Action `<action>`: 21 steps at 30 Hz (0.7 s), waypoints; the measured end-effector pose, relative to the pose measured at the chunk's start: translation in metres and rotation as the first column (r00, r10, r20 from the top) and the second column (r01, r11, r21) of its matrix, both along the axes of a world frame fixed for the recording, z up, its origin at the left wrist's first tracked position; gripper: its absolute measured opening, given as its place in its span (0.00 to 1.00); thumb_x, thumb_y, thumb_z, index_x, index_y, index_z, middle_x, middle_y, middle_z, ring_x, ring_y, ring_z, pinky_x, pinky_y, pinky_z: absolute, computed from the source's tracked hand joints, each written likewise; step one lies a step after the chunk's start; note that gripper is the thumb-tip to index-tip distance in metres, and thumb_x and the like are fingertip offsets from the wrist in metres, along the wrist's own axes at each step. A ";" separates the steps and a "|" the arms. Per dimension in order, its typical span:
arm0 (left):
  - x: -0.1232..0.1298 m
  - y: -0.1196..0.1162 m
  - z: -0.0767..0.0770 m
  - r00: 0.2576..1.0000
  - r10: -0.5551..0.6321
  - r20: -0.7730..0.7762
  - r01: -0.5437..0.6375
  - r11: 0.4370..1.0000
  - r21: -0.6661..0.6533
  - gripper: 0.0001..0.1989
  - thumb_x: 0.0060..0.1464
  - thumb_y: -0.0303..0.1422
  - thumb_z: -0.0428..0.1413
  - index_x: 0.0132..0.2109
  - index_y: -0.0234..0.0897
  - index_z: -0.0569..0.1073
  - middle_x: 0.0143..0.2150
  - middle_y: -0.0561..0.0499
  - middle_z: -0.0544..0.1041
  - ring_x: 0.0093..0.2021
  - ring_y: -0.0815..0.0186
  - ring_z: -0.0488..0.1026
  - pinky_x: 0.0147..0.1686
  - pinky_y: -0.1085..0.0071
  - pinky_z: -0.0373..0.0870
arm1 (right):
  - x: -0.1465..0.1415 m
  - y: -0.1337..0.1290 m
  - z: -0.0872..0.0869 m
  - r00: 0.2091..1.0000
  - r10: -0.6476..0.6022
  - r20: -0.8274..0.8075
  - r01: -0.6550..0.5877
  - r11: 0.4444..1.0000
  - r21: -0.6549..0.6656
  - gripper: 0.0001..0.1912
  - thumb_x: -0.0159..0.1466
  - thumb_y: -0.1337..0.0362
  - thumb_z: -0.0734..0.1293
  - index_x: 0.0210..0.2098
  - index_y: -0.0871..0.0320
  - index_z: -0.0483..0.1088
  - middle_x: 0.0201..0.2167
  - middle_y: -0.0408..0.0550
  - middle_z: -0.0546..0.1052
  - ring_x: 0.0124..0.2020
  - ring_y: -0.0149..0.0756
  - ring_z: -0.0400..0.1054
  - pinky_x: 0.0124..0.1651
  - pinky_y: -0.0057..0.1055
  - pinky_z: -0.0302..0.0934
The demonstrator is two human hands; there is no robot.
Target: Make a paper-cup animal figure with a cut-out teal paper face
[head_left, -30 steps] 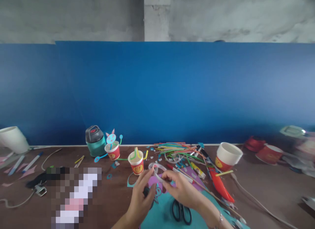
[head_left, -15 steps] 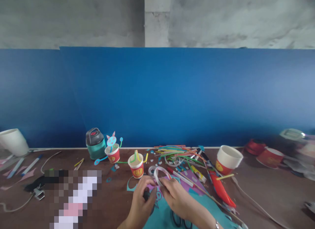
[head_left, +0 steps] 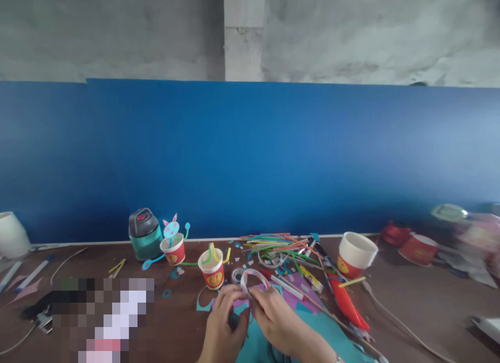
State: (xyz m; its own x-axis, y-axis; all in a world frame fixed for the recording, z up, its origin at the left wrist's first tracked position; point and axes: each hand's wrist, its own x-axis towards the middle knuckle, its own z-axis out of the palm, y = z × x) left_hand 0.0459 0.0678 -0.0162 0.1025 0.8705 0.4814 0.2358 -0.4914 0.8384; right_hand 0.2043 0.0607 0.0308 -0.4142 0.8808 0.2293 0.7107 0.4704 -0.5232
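My right hand [head_left: 273,317] pinches a roll of clear tape [head_left: 254,275] that stands on edge above the fingertips. Close against it, my left hand [head_left: 228,321] has its index finger at the tape's near edge. A small dark thing [head_left: 233,321] shows inside the left hand's curled fingers; its kind is hidden. Below the right wrist, black-handled scissors [head_left: 278,353] are mostly covered. Both hands are over teal paper [head_left: 312,329] and purple paper [head_left: 291,299]. A red and white paper cup [head_left: 212,276] with bent straws in it stands just beyond the left hand.
A cat-faced cup figure [head_left: 174,251] and a teal jar [head_left: 145,242] stand at the left. Loose straws [head_left: 277,246] and paper scraps lie behind the hands. A large paper cup [head_left: 355,254], a red plastic pouch [head_left: 347,303] and a cable [head_left: 398,321] are at the right.
The view has shifted slightly, so the table things sit a little further left and mostly lower. My left fingertips have come closer to the right ones at the tape roll.
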 end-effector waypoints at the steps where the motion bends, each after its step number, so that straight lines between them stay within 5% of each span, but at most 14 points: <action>1: 0.000 0.000 0.001 1.000 0.029 0.005 -0.029 1.000 0.006 0.08 0.47 0.26 0.57 0.35 0.41 0.77 0.40 0.44 0.75 0.44 0.53 0.71 0.46 0.62 0.67 | -0.001 -0.001 0.001 1.000 0.004 0.006 -0.004 1.000 0.002 0.12 0.65 0.71 0.53 0.36 0.57 0.66 0.30 0.47 0.74 0.33 0.38 0.66 0.38 0.30 0.54; 7: -0.001 0.000 0.009 0.996 0.085 -0.029 -0.084 0.996 0.041 0.05 0.52 0.28 0.56 0.30 0.40 0.74 0.31 0.49 0.73 0.35 0.61 0.70 0.37 0.71 0.66 | -0.006 -0.004 0.005 1.000 0.013 0.015 -0.013 1.000 0.014 0.12 0.64 0.72 0.53 0.35 0.57 0.66 0.31 0.48 0.74 0.35 0.38 0.66 0.40 0.32 0.54; 21: 0.002 0.002 0.009 0.992 0.122 -0.012 -0.117 0.972 0.203 0.06 0.55 0.27 0.53 0.30 0.37 0.70 0.28 0.51 0.71 0.30 0.66 0.69 0.32 0.74 0.66 | -0.002 -0.001 0.011 1.000 0.008 0.009 -0.008 1.000 0.018 0.11 0.61 0.74 0.54 0.29 0.57 0.64 0.27 0.44 0.72 0.31 0.35 0.64 0.35 0.29 0.51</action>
State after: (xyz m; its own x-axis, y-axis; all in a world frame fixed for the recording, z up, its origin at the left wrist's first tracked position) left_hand 0.0483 0.0700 -0.0075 0.0171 0.7626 0.6466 0.3222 -0.6164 0.7185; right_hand 0.2023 0.0595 0.0416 -0.4230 0.8735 0.2411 0.7116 0.4849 -0.5085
